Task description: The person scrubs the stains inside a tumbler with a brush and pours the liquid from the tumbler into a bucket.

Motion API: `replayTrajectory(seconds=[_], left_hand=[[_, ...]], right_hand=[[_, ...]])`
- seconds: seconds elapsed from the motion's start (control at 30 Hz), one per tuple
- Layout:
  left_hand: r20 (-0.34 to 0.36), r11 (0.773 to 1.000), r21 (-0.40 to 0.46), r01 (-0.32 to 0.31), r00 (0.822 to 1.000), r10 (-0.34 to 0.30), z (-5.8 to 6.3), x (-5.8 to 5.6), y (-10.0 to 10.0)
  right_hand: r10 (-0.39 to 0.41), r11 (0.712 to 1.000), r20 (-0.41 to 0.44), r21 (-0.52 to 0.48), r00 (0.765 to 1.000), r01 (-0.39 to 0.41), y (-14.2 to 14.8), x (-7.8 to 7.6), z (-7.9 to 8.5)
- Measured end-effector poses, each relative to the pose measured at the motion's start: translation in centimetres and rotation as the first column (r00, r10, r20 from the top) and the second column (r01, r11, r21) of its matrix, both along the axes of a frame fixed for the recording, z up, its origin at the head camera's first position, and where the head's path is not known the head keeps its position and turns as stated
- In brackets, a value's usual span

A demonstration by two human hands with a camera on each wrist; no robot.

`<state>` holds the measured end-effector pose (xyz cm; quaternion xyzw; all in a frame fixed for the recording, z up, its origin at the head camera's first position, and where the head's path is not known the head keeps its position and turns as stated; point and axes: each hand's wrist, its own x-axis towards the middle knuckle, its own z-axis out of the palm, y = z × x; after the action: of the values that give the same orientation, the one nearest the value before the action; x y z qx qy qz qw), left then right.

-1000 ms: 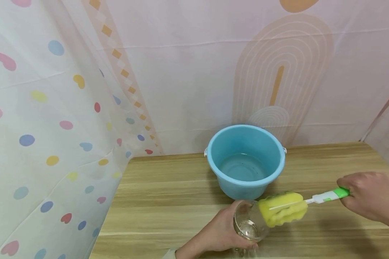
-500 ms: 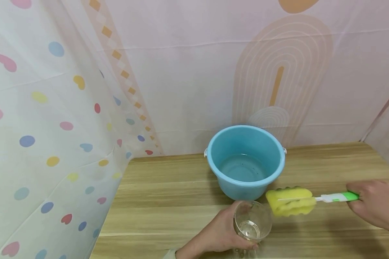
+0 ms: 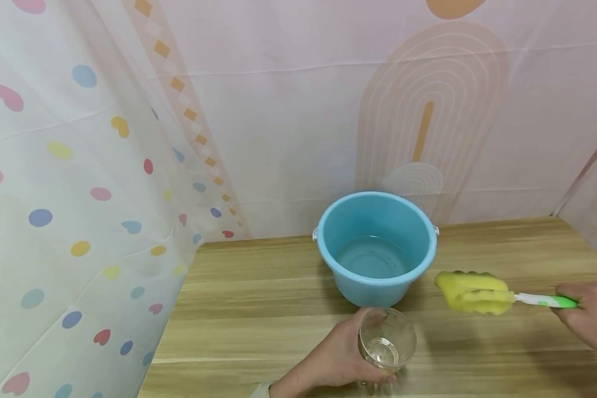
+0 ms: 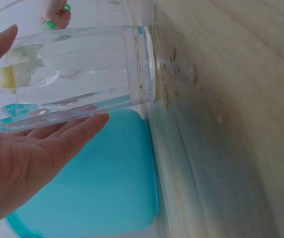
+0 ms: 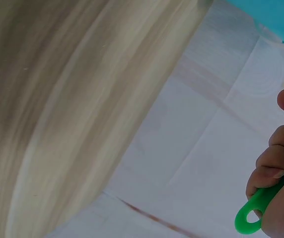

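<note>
A clear glass cup stands upright at the table's front, its mouth facing up. My left hand grips it from the left, thumb on one side and fingers on the other. To the right, my right hand holds a bottle brush with a yellow sponge head and a white and green handle. The sponge is up off the table and apart from the cup. In the right wrist view, curled fingers wrap the green handle end, which has a hanging hole.
A light blue bucket with some water in it stands just behind the cup. Wet drops lie on the wooden table by the cup's base. Patterned cloth hangs behind and to the left.
My right hand has drawn the bottle brush away from the cup's mouth, to the right and slightly back. The left hand and cup have stayed put.
</note>
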<state>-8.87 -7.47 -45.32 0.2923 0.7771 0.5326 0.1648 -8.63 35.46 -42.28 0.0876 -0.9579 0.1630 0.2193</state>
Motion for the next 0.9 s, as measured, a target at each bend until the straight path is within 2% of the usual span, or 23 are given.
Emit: replayTrajectory(seconds=[0.2,0.33,0.77,0.9], left_hand=[[-0.003,1.000,-0.004,-0.002,1.000,0.002,0.1,0.0,0.0],[-0.003,1.000,-0.009,-0.005,1.000,0.005,0.1,0.0,0.0],[0.007,1.000,0.022,0.005,1.000,-0.005,0.1,0.1,0.0],[0.001,1.000,0.020,0.002,1.000,-0.002,0.1,0.1,0.1]], right_hand=[[-0.062,0.988,0.119,-0.133,0.991,0.078,0.8,0.1,-0.7],[-0.084,0.975,0.160,-0.190,0.984,0.114,1.2,-0.1,-1.1],[-0.102,0.979,0.250,-0.148,0.963,0.142,2.2,-0.9,-1.9],[-0.104,0.974,0.275,-0.166,0.956,0.154,2.5,-1.3,-2.2]])
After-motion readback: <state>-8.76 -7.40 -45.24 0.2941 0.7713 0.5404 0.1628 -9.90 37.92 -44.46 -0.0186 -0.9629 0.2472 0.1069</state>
